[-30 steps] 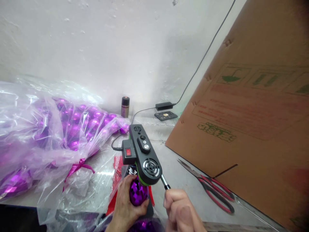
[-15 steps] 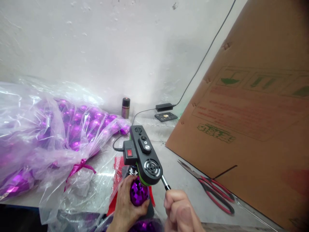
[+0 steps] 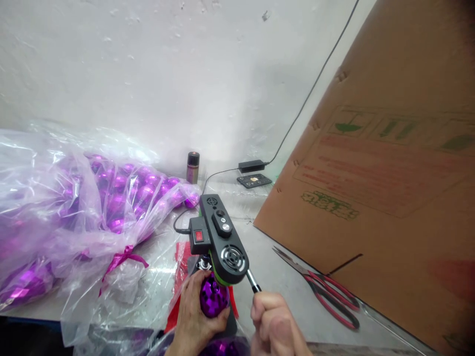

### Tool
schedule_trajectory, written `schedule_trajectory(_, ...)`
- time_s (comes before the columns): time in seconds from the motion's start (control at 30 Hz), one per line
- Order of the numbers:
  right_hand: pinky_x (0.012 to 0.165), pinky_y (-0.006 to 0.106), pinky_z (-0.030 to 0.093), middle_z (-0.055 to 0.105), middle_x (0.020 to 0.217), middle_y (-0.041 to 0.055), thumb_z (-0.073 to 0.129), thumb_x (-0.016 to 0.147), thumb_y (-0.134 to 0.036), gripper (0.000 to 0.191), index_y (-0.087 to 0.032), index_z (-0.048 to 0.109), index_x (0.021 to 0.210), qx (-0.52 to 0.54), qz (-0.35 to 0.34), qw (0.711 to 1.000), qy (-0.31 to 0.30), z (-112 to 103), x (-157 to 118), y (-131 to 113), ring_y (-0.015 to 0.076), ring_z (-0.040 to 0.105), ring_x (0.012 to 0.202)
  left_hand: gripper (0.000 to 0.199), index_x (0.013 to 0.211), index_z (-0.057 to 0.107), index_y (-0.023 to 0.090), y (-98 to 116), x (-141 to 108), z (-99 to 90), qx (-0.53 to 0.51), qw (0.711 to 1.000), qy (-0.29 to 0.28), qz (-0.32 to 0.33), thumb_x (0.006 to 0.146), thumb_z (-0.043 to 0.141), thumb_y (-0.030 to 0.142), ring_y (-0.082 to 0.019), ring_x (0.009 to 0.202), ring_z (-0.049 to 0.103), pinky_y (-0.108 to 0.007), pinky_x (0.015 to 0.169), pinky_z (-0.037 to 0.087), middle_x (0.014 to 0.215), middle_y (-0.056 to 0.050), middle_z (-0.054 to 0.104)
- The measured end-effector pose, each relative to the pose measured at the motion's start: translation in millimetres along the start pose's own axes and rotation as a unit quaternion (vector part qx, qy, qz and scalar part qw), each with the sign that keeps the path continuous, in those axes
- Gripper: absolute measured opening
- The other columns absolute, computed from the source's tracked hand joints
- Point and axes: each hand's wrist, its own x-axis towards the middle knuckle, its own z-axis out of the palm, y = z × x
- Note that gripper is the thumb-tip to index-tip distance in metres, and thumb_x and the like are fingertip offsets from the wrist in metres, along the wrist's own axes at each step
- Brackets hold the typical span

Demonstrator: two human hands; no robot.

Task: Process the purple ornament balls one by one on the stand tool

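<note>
My left hand (image 3: pixel 196 311) is closed around a shiny purple ball ornament (image 3: pixel 214 296) with a faceted, mirrored surface, held beneath the near end of a black machine (image 3: pixel 224 240). That machine has round vents, a small button panel and a red rocker switch (image 3: pixel 199 236) on its side box. Its metal lever with a black tip (image 3: pixel 254 280) slants down to the right, and the fingers of my right hand (image 3: pixel 276 321) are wrapped round the lever's end. A dark base (image 3: pixel 232 324) and red material (image 3: pixel 181 259) show below the machine.
Clear plastic bags of purple ornaments (image 3: pixel 122 198) fill the left side. Scissors (image 3: pixel 322 291) with red-and-black handles lie at right, beside a large cardboard box (image 3: pixel 371 173). Behind stand a dark-capped bottle (image 3: pixel 192 168), a black adapter (image 3: pixel 252 165) with its cable, and a phone (image 3: pixel 254 180).
Almost nothing differs. Both hands keep their grips, and the whole view has shifted very slightly.
</note>
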Motion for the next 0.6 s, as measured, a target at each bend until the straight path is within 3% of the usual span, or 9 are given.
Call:
schedule_trajectory(0.17,0.051,0.026,0.030,0.052,0.061,-0.0028,0.051,0.125,-0.028,0.062,-0.022,0.043,0.063,-0.012,-0.001,1.000,0.028,7,-8,1,0.0080,0.047,0.049,0.069,0.141,0.075,0.022,-2,-2,1.7,0.000,1.000,0.003,-0.008,0.074,0.088,0.032,-0.044,0.122,0.087,-0.065,0.110,0.073,0.131,-0.015,0.089)
schedule_trajectory(0.3,0.050,0.027,0.033,0.051,0.057,-0.0053,0.056,0.124,-0.031,0.064,-0.022,0.046,0.062,0.003,0.001,1.000,0.019,8,9,-11,0.0078,0.048,0.047,0.070,0.141,0.076,0.021,-6,-2,4.1,-0.015,1.000,-0.005,-0.014,0.073,0.089,0.034,-0.045,0.123,0.086,-0.068,0.110,0.072,0.133,-0.016,0.088)
schedule_trajectory(0.4,0.054,0.030,0.033,0.056,0.062,-0.0037,0.061,0.123,-0.032,0.057,-0.022,0.057,0.067,0.009,0.108,0.994,0.004,9,30,-31,0.0093,0.050,0.052,0.073,0.143,0.075,0.021,-7,-1,6.1,-0.042,0.999,-0.014,-0.032,0.073,0.090,0.031,-0.045,0.129,0.085,-0.067,0.115,0.070,0.139,-0.016,0.087)
schedule_trajectory(0.5,0.059,0.032,0.037,0.054,0.065,-0.0028,0.065,0.122,-0.043,0.059,-0.022,0.058,0.068,0.019,0.206,0.978,0.002,11,44,-45,0.0112,0.051,0.057,0.075,0.150,0.072,0.022,-12,-10,1.4,-0.073,0.995,-0.013,-0.060,0.079,0.091,0.033,-0.044,0.138,0.083,-0.064,0.120,0.069,0.148,-0.017,0.084)
schedule_trajectory(0.6,0.059,0.027,0.041,0.051,0.062,-0.0042,0.063,0.123,-0.037,0.059,-0.022,0.052,0.067,0.041,0.121,0.991,-0.031,9,47,-42,0.0103,0.057,0.059,0.076,0.158,0.067,0.026,-27,-44,-20.5,-0.096,0.994,0.023,-0.039,0.090,0.094,0.048,-0.045,0.147,0.079,-0.064,0.123,0.068,0.158,-0.019,0.080)
